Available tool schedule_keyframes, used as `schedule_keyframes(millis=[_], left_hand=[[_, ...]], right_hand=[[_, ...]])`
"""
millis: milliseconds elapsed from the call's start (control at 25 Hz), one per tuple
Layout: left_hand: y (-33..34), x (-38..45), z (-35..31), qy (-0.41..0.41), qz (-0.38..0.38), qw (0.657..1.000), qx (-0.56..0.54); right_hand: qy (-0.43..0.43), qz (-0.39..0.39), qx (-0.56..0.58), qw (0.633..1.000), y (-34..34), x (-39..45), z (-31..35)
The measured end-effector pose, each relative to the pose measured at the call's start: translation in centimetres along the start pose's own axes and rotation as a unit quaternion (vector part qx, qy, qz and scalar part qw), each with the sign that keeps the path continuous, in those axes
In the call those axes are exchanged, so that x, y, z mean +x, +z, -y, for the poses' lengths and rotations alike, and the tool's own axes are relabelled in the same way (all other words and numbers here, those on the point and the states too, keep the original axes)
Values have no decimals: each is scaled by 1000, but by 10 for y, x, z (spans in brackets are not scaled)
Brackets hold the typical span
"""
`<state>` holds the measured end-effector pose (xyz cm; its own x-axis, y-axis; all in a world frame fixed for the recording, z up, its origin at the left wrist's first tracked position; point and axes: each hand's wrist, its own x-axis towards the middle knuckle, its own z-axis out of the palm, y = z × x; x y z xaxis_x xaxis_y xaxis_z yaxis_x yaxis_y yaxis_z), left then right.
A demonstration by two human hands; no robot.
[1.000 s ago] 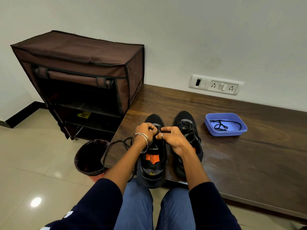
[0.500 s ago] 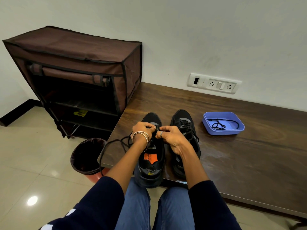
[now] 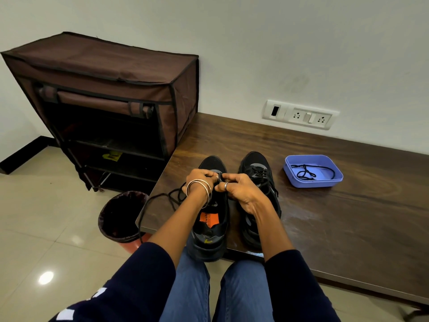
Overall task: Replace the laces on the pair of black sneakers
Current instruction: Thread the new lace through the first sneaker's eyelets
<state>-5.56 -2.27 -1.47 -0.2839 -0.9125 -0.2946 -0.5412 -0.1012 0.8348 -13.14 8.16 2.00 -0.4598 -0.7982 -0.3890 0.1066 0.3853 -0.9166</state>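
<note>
Both hands, left hand (image 3: 201,180) and right hand (image 3: 236,187), stay pinched on one lace (image 3: 162,198); two sneakers (image 3: 257,173).

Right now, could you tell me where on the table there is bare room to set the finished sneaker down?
The table is bare to the right of the right sneaker, in front of the blue tray. A bare strip also runs along the wall behind both shoes. It is crowded around the left sneaker, where both hands work and the loose lace trails over the table's left edge.
</note>
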Motion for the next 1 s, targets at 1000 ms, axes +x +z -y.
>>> schedule_keyframes(millis=[1000], left_hand=[[-16,0,-4,72,112,991,36]], right_hand=[[-16,-237,-191,952,8,48,-12]])
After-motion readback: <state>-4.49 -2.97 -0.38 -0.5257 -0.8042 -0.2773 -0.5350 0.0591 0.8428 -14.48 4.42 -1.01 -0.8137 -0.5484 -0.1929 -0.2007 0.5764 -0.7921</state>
